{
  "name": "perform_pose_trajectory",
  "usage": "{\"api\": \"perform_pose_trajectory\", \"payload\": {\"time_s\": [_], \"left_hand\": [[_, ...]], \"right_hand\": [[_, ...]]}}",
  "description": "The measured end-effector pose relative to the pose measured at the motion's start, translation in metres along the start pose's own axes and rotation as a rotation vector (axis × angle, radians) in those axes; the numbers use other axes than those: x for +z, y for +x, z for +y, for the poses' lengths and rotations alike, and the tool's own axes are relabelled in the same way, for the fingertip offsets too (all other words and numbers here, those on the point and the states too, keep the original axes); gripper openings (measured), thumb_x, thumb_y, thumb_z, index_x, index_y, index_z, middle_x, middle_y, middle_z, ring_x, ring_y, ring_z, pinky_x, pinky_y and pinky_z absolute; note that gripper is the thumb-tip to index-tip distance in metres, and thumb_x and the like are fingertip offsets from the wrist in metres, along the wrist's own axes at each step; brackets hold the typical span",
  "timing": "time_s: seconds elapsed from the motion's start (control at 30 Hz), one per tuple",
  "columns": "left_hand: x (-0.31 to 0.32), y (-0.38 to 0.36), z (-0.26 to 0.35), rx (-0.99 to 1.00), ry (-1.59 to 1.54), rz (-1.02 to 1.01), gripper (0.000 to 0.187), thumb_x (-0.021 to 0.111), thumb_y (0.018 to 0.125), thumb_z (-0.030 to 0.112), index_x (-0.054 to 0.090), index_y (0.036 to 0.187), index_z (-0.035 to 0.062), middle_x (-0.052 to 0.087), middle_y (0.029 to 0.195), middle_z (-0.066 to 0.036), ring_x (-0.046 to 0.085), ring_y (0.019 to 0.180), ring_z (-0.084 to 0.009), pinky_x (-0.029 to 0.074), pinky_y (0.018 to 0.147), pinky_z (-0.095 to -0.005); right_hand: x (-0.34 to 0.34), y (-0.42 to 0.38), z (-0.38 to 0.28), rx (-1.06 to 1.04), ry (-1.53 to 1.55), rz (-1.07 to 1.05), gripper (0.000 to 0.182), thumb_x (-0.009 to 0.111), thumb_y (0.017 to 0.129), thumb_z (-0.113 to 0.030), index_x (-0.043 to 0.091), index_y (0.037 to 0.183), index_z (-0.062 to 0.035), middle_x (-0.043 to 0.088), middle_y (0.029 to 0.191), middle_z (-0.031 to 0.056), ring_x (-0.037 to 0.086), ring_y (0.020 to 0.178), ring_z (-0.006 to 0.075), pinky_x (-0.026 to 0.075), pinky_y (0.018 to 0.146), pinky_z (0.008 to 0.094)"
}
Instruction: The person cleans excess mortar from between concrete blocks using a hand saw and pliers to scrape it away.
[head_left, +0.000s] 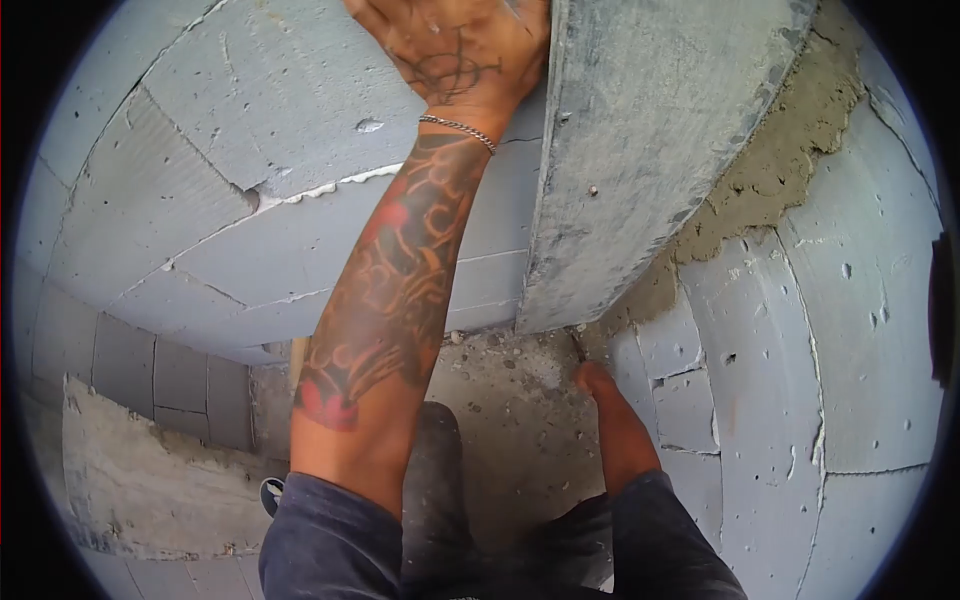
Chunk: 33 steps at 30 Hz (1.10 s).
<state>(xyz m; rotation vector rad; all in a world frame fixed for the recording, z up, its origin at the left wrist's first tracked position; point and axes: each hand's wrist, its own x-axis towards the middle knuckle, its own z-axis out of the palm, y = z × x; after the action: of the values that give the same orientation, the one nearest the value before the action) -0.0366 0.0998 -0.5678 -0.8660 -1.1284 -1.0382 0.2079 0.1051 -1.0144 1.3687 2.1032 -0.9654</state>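
My left hand [465,50] is raised at the top of the view, its tattooed back towards me and a chain bracelet on the wrist. Its side meets the left edge of a tall grey slab [660,150]. The fingers run past the top of the frame, so their grip is hidden. Lower down, my right hand [592,378] is small and far off, close to the slab's bottom corner. Its fingers are too hidden to make out, and so is anything in them. Rough brown mortar [755,180] lies along the slab's right side.
Grey block walls stand on the left [260,80] and right [780,370], with pale joints and small pits. Below is a dusty concrete floor [500,410] with loose crumbs. A plastered ledge [150,480] lies at lower left, near part of a shoe [270,495].
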Motion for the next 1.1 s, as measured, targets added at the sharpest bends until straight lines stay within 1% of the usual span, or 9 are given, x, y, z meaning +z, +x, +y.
{"api": "perform_pose_trajectory", "payload": {"time_s": [0.1, 0.23, 0.43, 0.63, 0.73, 0.8, 0.93, 1.0, 1.1], "left_hand": [[-0.004, 0.001, 0.006, -0.043, 0.056, -0.084, 0.045, 0.05, 0.076, 0.033, 0.045, 0.113, 0.0061, 0.033, 0.123, -0.019, 0.022, 0.121, -0.0383, 0.018, 0.1, -0.0529], [0.0, 0.0, 0.005, -0.017, 0.157, -0.092, 0.047, 0.048, 0.078, 0.037, 0.044, 0.113, 0.0066, 0.033, 0.123, -0.02, 0.022, 0.122, -0.0399, 0.016, 0.1, -0.0542], [0.01, -0.003, 0.0, 0.02, 0.124, -0.001, 0.041, 0.047, 0.078, 0.026, 0.043, 0.115, 0.0083, 0.032, 0.124, -0.02, 0.021, 0.122, -0.04, 0.015, 0.1, -0.0546], [0.001, 0.001, 0.005, -0.006, 0.14, -0.063, 0.041, 0.046, 0.076, 0.019, 0.042, 0.115, 0.008, 0.031, 0.124, -0.019, 0.02, 0.123, -0.0402, 0.015, 0.101, -0.0542], [-0.014, 0.012, 0.015, -0.104, 0.124, -0.261, 0.041, 0.045, 0.075, 0.016, 0.042, 0.116, 0.0081, 0.031, 0.124, -0.019, 0.02, 0.123, -0.04, 0.015, 0.101, -0.0541], [-0.013, 0.013, 0.014, -0.196, 0.149, -0.462, 0.041, 0.045, 0.075, 0.015, 0.042, 0.115, 0.0083, 0.031, 0.124, -0.019, 0.02, 0.123, -0.0399, 0.015, 0.101, -0.0542], [0.005, -0.003, 0.005, -0.007, 0.143, -0.06, 0.041, 0.045, 0.074, 0.013, 0.042, 0.115, 0.0088, 0.031, 0.125, -0.019, 0.021, 0.123, -0.0396, 0.014, 0.102, -0.0539], [0.004, -0.002, 0.006, -0.021, 0.185, -0.083, 0.042, 0.046, 0.074, 0.016, 0.042, 0.115, 0.0084, 0.031, 0.124, -0.019, 0.02, 0.123, -0.0396, 0.014, 0.102, -0.0539], [0.003, -0.003, 0.006, -0.018, 0.089, -0.056, 0.043, 0.047, 0.075, 0.021, 0.041, 0.116, 0.0085, 0.03, 0.124, -0.019, 0.019, 0.123, -0.0395, 0.014, 0.102, -0.0541]], "right_hand": [[0.0, 0.013, 0.014, 0.543, 1.333, -0.368, 0.012, 0.046, 0.072, -0.008, 0.05, 0.068, 0.0023, 0.049, 0.056, 0.0158, 0.049, 0.045, 0.0267, 0.041, 0.044, 0.042], [0.028, 0.022, 0.015, 0.475, 1.445, -0.418, 0.027, 0.045, 0.074, -0.014, 0.062, 0.087, 0.0022, 0.059, 0.098, 0.0191, 0.059, 0.088, 0.0272, 0.046, 0.066, 0.0399], [0.026, 0.036, 0.025, -0.243, -0.535, 0.04, 0.023, 0.046, 0.074, -0.013, 0.058, 0.08, 0.0049, 0.058, 0.083, 0.0189, 0.058, 0.07, 0.026, 0.043, 0.055, 0.0428], [0.035, 0.013, 0.006, 0.456, 1.56, -0.349, 0.011, 0.042, 0.071, -0.009, 0.048, 0.065, -0.0025, 0.049, 0.059, 0.0144, 0.052, 0.059, 0.0246, 0.038, 0.045, 0.0388], [0.015, 0.007, 0.014, 0.36, 1.294, -0.315, 0.015, 0.044, 0.071, -0.012, 0.053, 0.064, -0.0018, 0.055, 0.067, 0.0181, 0.057, 0.068, 0.0261, 0.04, 0.049, 0.0392], [-0.011, 0.014, 0.018, -0.224, -0.414, -0.001, 0.017, 0.045, 0.071, -0.012, 0.057, 0.067, -0.0011, 0.058, 0.075, 0.0207, 0.059, 0.075, 0.0279, 0.042, 0.052, 0.0397], [0.03, 0.042, 0.03, -0.318, -0.465, 0.05, 0.02, 0.045, 0.072, -0.013, 0.06, 0.068, -0.0004, 0.059, 0.082, 0.0216, 0.06, 0.08, 0.0294, 0.043, 0.054, 0.0404], [0.022, 0.001, -0.029, 0.413, 0.595, 0.014, 0.018, 0.046, 0.072, -0.012, 0.059, 0.07, -0.0006, 0.059, 0.081, 0.0197, 0.06, 0.077, 0.0283, 0.042, 0.052, 0.0415], [0.039, 0.026, 0.009, 0.333, 1.188, -0.23, 0.016, 0.046, 0.072, -0.011, 0.058, 0.077, -0.0007, 0.059, 0.081, 0.0202, 0.06, 0.073, 0.0272, 0.04, 0.048, 0.0419]]}}
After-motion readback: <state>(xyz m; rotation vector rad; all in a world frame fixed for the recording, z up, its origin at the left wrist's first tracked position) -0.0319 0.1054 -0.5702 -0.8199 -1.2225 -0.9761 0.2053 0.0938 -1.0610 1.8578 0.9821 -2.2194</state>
